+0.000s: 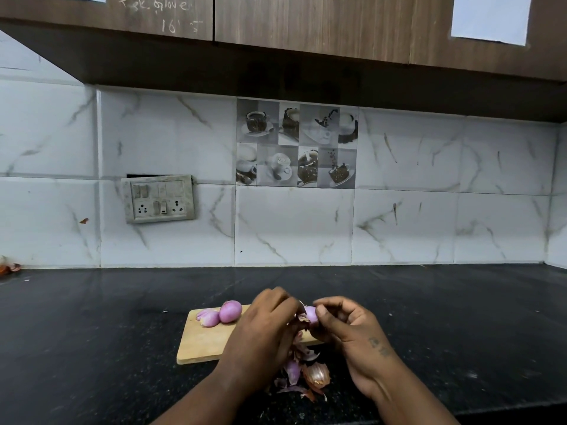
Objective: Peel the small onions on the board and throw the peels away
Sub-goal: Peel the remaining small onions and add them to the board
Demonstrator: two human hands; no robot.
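Your two forearms come up from the bottom edge, and between them a loose pile of dry purple and brown onion peels [306,375] lies on the black speckled stone counter [92,332], just in front of the near edge of the pale wooden chopping board [205,338]. A few of the peels reach up onto that edge.

Your left hand [264,326] and right hand [346,326] meet above the right part of the board. Between them you hold a small purple onion [310,314], lifted off the wood. Your right hand pinches it with the thumb on the near side and the fingers curled round the back. Your left hand has its fingers curled in against the onion's left side, where a flap of brown skin hangs loose. The fingertips themselves are hidden behind the hand.

Two more onions rest on the board's far left corner, touching each other: a round peeled purple onion [230,311] and, to its left, a flatter pale purple onion [209,318].

Behind the counter stands a wall of white marble-look tiles [399,225], with a grey switch and socket plate [159,199] on the left and a tile panel printed with coffee cups [296,144] in the middle. Brown wooden cabinets [306,23] hang overhead. At the far left edge, some reddish peel scraps [7,266] lie on the counter against the wall.
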